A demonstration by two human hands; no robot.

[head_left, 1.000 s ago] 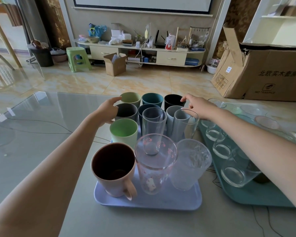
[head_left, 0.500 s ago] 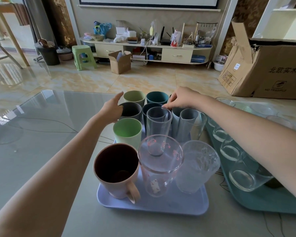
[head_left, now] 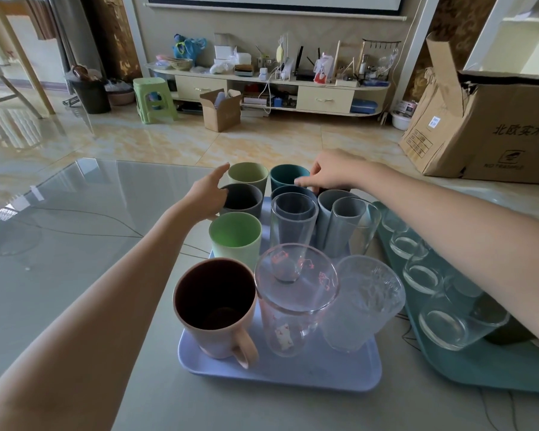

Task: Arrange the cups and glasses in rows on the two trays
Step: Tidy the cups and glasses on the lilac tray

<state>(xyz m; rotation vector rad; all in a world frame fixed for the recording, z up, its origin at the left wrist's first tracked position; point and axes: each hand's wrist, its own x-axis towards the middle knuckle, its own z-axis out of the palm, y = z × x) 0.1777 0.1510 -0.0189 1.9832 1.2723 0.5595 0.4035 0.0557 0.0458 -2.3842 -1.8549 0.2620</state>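
A lavender tray [head_left: 324, 371] holds rows of cups: a pink mug [head_left: 215, 306], a pink-printed glass [head_left: 293, 306] and a textured glass [head_left: 364, 306] in front, then a green cup [head_left: 235, 237], a tall clear glass [head_left: 293, 225] and grey tumblers [head_left: 339, 225]. At the back stand a dark grey cup [head_left: 246, 200], a pale green cup [head_left: 249, 175] and a teal cup [head_left: 285, 177]. My left hand [head_left: 206, 194] touches the dark grey cup's left side, thumb raised. My right hand [head_left: 330, 175] curls over the black cup at the back right, hiding most of it.
A teal tray [head_left: 479, 374] on the right carries several clear glasses [head_left: 423, 275], partly under my right forearm. Both trays sit on a glass-topped table [head_left: 75, 244]. A large cardboard box [head_left: 486, 132] stands on the floor beyond the table's far right edge.
My right hand moved left from beside the black cup to on top of it, fingers curling down. My left hand stayed at the dark grey cup.
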